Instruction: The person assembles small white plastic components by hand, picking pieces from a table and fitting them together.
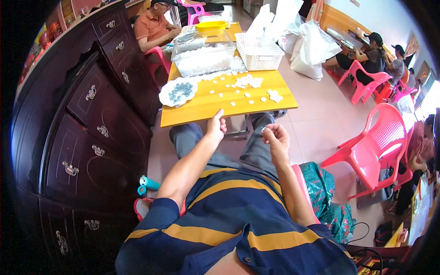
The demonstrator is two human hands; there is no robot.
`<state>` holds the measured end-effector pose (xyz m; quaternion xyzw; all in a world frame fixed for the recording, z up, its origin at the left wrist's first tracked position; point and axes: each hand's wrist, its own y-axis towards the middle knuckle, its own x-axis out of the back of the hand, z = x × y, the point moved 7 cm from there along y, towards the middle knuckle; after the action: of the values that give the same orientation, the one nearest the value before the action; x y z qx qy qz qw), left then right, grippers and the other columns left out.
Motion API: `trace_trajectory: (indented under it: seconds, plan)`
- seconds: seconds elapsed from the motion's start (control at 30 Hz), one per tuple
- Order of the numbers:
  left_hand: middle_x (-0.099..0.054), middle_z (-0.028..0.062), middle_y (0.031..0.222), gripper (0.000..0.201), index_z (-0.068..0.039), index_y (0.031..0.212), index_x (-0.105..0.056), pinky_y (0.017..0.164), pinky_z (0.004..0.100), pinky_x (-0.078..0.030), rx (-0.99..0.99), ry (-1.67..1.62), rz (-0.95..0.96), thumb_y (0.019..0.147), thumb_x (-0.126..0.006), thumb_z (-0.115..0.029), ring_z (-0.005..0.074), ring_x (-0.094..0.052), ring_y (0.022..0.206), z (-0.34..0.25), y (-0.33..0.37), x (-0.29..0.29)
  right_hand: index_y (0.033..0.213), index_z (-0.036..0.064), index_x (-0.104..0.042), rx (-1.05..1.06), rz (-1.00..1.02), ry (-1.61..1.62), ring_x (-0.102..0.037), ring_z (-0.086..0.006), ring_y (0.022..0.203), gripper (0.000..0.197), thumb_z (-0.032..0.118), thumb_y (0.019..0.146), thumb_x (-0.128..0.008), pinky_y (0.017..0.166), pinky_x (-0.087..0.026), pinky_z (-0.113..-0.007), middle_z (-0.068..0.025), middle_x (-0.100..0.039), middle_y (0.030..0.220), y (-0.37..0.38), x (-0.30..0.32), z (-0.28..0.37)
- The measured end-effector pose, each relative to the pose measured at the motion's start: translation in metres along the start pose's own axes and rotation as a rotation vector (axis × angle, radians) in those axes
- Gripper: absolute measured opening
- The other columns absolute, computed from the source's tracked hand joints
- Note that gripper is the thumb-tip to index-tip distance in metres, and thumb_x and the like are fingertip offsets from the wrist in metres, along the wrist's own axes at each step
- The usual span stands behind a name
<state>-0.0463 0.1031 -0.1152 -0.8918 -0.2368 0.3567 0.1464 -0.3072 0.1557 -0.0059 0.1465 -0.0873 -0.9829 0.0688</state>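
My left hand (216, 125) is just off the near edge of a yellow wooden table (192, 117), its fingers curled and thumb up; whatever they hold is hidden. To its right, above my lap, my right hand (277, 139) pinches a small white piece (263, 130) between thumb and fingertips. Many small white pieces (248, 82) lie scattered and heaped on the tabletop. At its left side stands a white scalloped plate (165, 98) bearing small grey pieces (181, 92).
Behind the loose pieces stand a clear bin (201, 64) of white pieces and a white basket (262, 62). A dark cabinet (98, 119) lines the left. Pink chairs (373, 146) and white sacks (316, 48) are at right. Another person (153, 27) sits beyond the table.
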Motion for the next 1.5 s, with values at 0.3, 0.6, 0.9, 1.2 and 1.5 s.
trace_trajectory:
  seconds: [0.3,0.6,0.9,1.2,1.5]
  plan:
    - [-0.046,-0.0037,0.055,0.021,-0.022,0.094,-0.057,0.041,0.0256,-0.029,0.091,-0.006,-0.030,0.088,-0.074,-0.033,0.0084,-0.037,0.041,-0.015,-0.007,0.011,0.098,0.0030,-0.062,0.050,-0.001,0.049,-0.057,-0.0083,0.066,0.007,0.008,0.094,-0.065,0.062,-0.045,-0.022,-0.0024,-0.066,0.082,0.061,-0.021,0.021]
    - [-0.046,-0.0033,0.057,0.023,-0.024,0.094,-0.055,0.046,0.0265,-0.030,0.224,0.005,0.016,0.089,-0.074,-0.036,0.0091,-0.038,0.044,-0.015,-0.012,0.017,0.100,0.0014,-0.062,0.124,-0.056,0.064,-0.058,-0.0083,0.070,0.010,0.007,0.092,-0.067,0.064,-0.046,-0.022,-0.0032,-0.066,0.085,0.113,-0.027,0.051]
    - [-0.047,-0.0032,0.057,0.024,-0.022,0.092,-0.054,0.045,0.0257,-0.031,0.316,0.014,0.050,0.091,-0.072,-0.037,0.0084,-0.040,0.045,-0.025,-0.017,0.018,0.101,0.0016,-0.063,0.150,-0.002,-0.081,-0.058,-0.0075,0.071,0.013,0.010,0.093,-0.067,0.066,-0.047,-0.022,-0.0024,-0.067,0.085,0.173,-0.045,0.076]
    - [-0.046,-0.0019,0.059,0.026,-0.019,0.089,-0.052,0.047,0.0262,-0.032,0.340,0.039,0.076,0.093,-0.070,-0.036,0.0092,-0.039,0.046,-0.029,-0.013,0.027,0.098,0.0026,-0.062,-0.005,0.134,-0.134,-0.060,-0.0079,0.069,0.009,0.008,0.092,-0.065,0.063,-0.047,-0.021,-0.0024,-0.067,0.085,0.193,-0.023,0.049]
    - [-0.047,-0.0021,0.060,0.025,-0.020,0.094,-0.052,0.047,0.0239,-0.031,0.397,0.118,0.083,0.094,-0.068,-0.039,0.0087,-0.040,0.048,-0.032,-0.010,0.033,0.098,0.0036,-0.063,-0.117,0.057,-0.145,-0.059,-0.0065,0.068,0.010,0.011,0.092,-0.067,0.063,-0.046,-0.020,-0.0008,-0.066,0.084,0.162,0.003,0.006]
